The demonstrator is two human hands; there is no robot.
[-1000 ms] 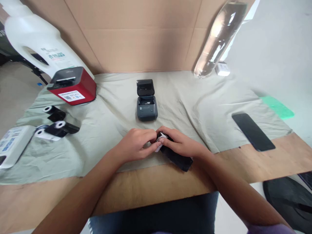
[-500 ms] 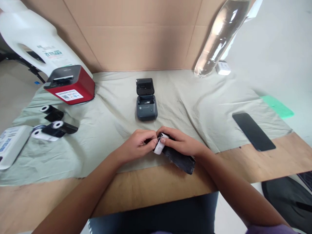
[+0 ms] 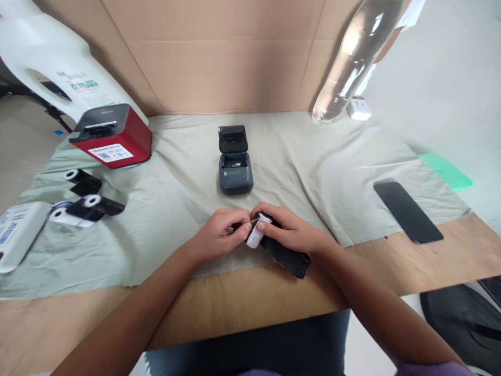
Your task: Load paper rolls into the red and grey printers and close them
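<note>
While it lies at the near edge of the crumpled grey-green cloth (image 3: 313,156), the small white paper roll in its black plastic wrapper (image 3: 287,256) is pinched from both sides: the left hand (image 3: 219,232) grips the white end with curled fingertips, and the right hand (image 3: 291,230) clasps the wrapper from above, fingers bent around it. Just beyond the hands stands a small dark grey label printer (image 3: 235,162) with its lid open. Farther left are two more black-wrapped rolls (image 3: 88,196), a red-and-black box-shaped printer (image 3: 111,136) and a white plastic jug (image 3: 50,62). Well to the right, a black smartphone (image 3: 407,211) lies flat, with a clear plastic bottle (image 3: 352,57) behind it.
</note>
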